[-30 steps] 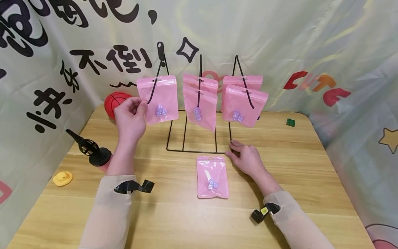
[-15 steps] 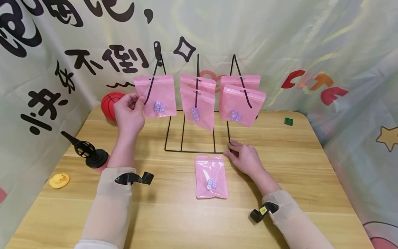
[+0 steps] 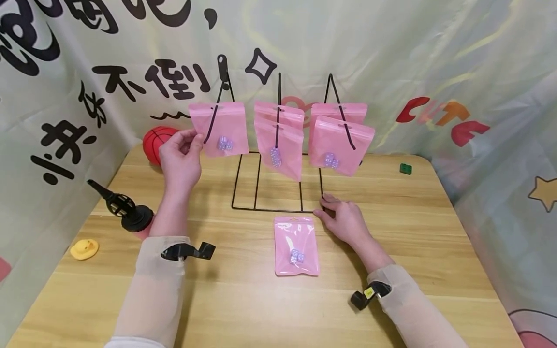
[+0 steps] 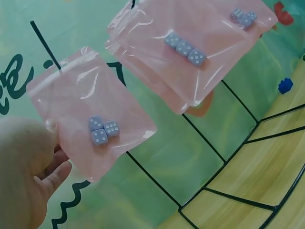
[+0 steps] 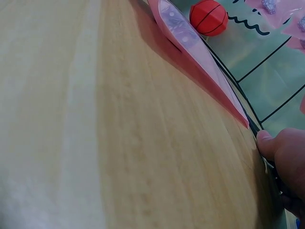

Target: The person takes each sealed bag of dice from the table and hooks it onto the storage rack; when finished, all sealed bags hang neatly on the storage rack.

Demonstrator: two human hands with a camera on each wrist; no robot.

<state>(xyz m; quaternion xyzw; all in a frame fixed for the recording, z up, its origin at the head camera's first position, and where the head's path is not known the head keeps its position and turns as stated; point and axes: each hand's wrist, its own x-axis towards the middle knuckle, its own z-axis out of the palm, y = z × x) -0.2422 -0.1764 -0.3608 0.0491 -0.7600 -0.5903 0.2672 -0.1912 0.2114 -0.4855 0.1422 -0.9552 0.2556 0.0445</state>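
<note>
On the left hook of the black wire display rack (image 3: 270,210) hangs a pink zip bag (image 3: 220,125) with lilac dice in it. My left hand (image 3: 180,154) pinches its left edge; in the left wrist view, the thumb (image 4: 50,125) meets that edge and the other fingers are partly hidden. Pink bags also hang in pairs on the middle hook (image 3: 279,96) and the right hook. My right hand (image 3: 345,220) grips the front right corner of the rack's base. Another pink zip bag (image 3: 296,241) with dice lies flat on the table in front of the rack.
A red ball (image 3: 157,145) sits behind my left hand. Left of that forearm are a black-topped air blower (image 3: 132,215) and a yellow duck (image 3: 84,249). A green toy brick (image 3: 405,168) lies at the back right. Printed cloth walls (image 3: 435,58) enclose the table (image 3: 391,212).
The bag at my left hand has gone farther back along the left hook and turned to face forward more squarely. My right hand keeps its place on the rack corner.
</note>
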